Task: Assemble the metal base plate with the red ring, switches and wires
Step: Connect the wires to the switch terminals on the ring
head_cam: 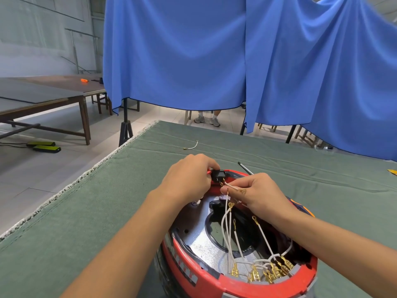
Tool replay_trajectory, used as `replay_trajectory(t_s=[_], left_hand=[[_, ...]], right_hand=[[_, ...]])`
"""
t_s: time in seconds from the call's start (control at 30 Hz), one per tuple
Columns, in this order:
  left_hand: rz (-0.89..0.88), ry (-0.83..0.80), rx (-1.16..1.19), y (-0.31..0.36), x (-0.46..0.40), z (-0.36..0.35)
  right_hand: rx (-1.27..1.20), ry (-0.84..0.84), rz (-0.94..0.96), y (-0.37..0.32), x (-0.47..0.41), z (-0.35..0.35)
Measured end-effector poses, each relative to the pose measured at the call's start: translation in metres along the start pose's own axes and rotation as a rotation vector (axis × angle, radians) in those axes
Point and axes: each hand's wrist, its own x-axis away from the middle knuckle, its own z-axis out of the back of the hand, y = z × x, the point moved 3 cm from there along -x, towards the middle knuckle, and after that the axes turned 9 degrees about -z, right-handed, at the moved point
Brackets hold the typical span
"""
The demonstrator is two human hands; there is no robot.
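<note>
Blue curtain (236,57) hung across rear, draped on black stands (125,127). Pale tiled floor (43,179), evenly lit. Long wooden tables (49,97) at left, small orange item (84,80) on the far one. Two yellow-green boxes (44,146) with cables on floor beneath. Grey wall (43,35) at left rear. Green cloth (86,211) over near surface, frayed white edge.

Left hand (189,179) and right hand (261,195): both are showing bare forearms behind them, wearing no gloves, sleeves or rings.
</note>
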Motion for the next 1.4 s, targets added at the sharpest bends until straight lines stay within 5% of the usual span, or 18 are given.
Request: replay_trajectory(t_s=[0.73,1.4], left_hand=[[0.015,0.006,0.011,0.0018,0.0015,0.0010],[0.002,-0.003,0.006,0.0022,0.0008,0.0004]], right_hand=[[0.080,0.055,0.043,-0.0020,-0.0010,-0.0003],[-0.169,0.088,-0.117,0.0015,-0.0059,-0.0068]])
